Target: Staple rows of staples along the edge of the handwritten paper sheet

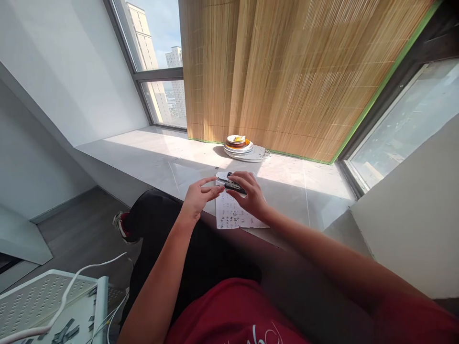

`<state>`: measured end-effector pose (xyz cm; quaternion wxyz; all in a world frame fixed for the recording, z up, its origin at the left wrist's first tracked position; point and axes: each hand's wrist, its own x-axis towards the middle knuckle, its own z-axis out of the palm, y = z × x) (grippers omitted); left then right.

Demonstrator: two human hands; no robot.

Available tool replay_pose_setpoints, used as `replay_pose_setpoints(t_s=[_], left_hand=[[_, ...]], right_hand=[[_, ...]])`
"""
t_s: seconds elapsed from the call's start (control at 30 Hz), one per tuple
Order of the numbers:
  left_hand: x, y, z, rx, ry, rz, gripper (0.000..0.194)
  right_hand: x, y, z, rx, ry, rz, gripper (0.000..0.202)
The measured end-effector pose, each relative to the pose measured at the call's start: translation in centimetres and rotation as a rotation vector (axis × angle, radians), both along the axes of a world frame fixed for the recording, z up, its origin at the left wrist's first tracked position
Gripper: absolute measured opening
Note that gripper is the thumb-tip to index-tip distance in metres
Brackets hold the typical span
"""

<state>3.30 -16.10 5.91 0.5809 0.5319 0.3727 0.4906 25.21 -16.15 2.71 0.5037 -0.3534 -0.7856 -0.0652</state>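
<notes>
Over the window ledge, both of my hands meet at a dark, slender object [234, 187] that looks like a pen. My left hand [201, 196] pinches its left end between thumb and fingers. Curled over its right part is my right hand [251, 193], palm down. Beneath the hands lies a white sheet of paper [229, 215] with rows of handwriting, partly covered by the right hand. Another black item shows at the top of the paper, mostly hidden by the right fingers.
Stacked plates [238, 148] stand farther back on the pale ledge [139, 153], against a bamboo blind [287, 71]. At the lower left is a white perforated rack [46, 296] with a white cable. A window is at the upper left.
</notes>
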Motion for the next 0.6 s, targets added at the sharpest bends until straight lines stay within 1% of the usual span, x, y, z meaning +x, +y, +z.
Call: replay_pose_setpoints(t_s=[0.07,0.1,0.23,0.3,0.37,0.43,0.5,0.53,0.6], left_hand=[[0.0,-0.3,0.1,0.055,0.083,-0.028,0.071],[0.1,-0.3,0.0,0.070,0.108,-0.043,0.072],[0.5,-0.3,-0.2,0.075,0.135,-0.111,0.069],[0.6,-0.1,-0.3,0.105,0.140,-0.104,0.064],[0.1,0.4,-0.6,0.196,0.149,-0.015,0.050],[-1.0,1.7,-1.2,0.337,0.224,0.156,0.033],[-2.4,3.8,-2.0,0.451,0.411,0.341,0.017],[-3.1,5.0,-2.3,0.463,0.514,0.400,0.012],[-4.0,7.7,-2.8,0.466,0.656,0.430,0.010]], right_hand=[[-0.6,-0.6,0.1,0.075,-0.055,0.166,0.033],[-0.8,-0.8,0.1,0.101,-0.062,0.209,0.030],[-1.5,-0.8,-0.1,0.149,-0.006,0.242,0.019],[-1.1,-0.1,0.1,0.132,0.018,0.227,0.014],[0.5,1.4,0.4,0.079,0.086,0.127,0.007],[3.4,3.2,0.5,-0.017,0.171,-0.068,0.012],[7.1,4.9,0.2,-0.158,0.194,-0.302,0.017],[9.0,5.7,-0.2,-0.254,0.164,-0.400,0.018],[12.2,6.9,-1.3,-0.456,0.148,-0.517,0.020]])
